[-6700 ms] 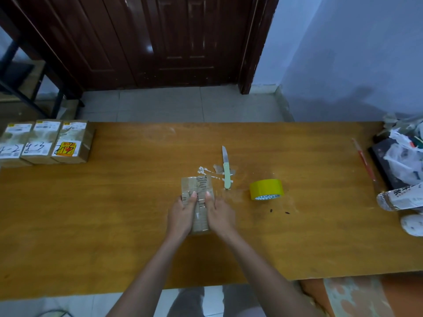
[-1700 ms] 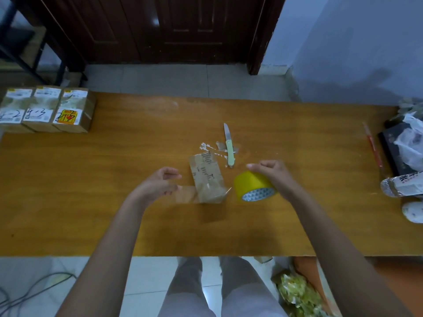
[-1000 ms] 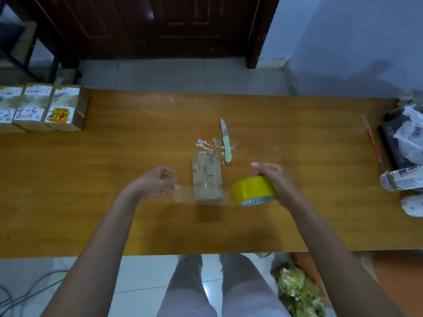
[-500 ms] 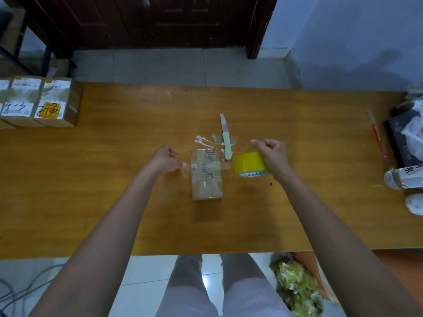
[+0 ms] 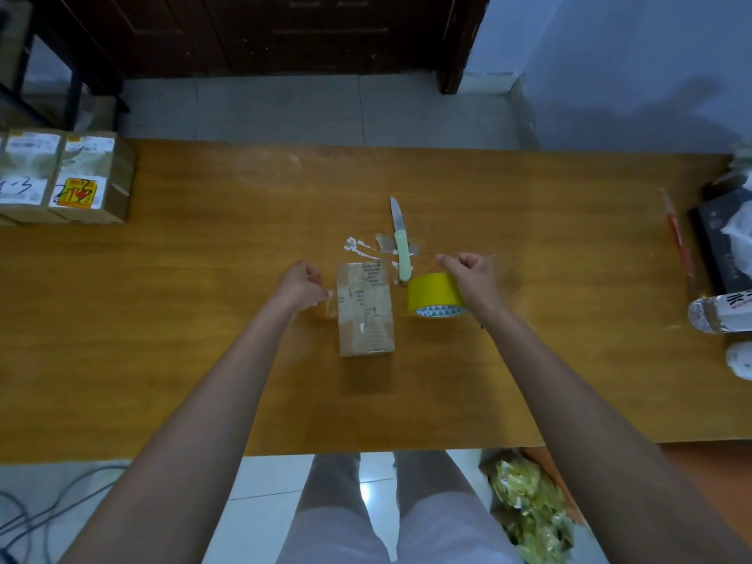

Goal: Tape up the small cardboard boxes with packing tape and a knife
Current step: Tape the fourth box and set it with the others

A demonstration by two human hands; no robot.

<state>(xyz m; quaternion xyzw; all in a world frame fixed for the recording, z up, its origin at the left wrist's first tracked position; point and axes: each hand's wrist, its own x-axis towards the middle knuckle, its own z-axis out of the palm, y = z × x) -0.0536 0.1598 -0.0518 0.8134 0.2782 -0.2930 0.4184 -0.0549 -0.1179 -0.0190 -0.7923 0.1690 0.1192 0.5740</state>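
Observation:
A small cardboard box (image 5: pixel 365 309) lies in the middle of the wooden table (image 5: pixel 203 360). My left hand (image 5: pixel 302 284), just left of the box, pinches the free end of a clear tape strip that runs across the box top. At the box's right side my right hand (image 5: pixel 472 278) grips the yellow tape roll (image 5: pixel 432 295), which rests on the table. A knife (image 5: pixel 400 244) with a pale green handle lies beyond the box, blade pointing away, on scraps of torn tape.
Taped and labelled boxes (image 5: pixel 67 177) stand at the table's far left. A red stick (image 5: pixel 677 238), a dark box with plastic bags (image 5: pixel 728 238) and a bottle (image 5: pixel 720 313) crowd the right end. Cables (image 5: pixel 49 510) and a bag (image 5: pixel 529 502) lie on the floor.
Both hands moved from the box's near end toward its far part, carrying the stretched tape strip across the box top. The roll now rests on the table beside the box.

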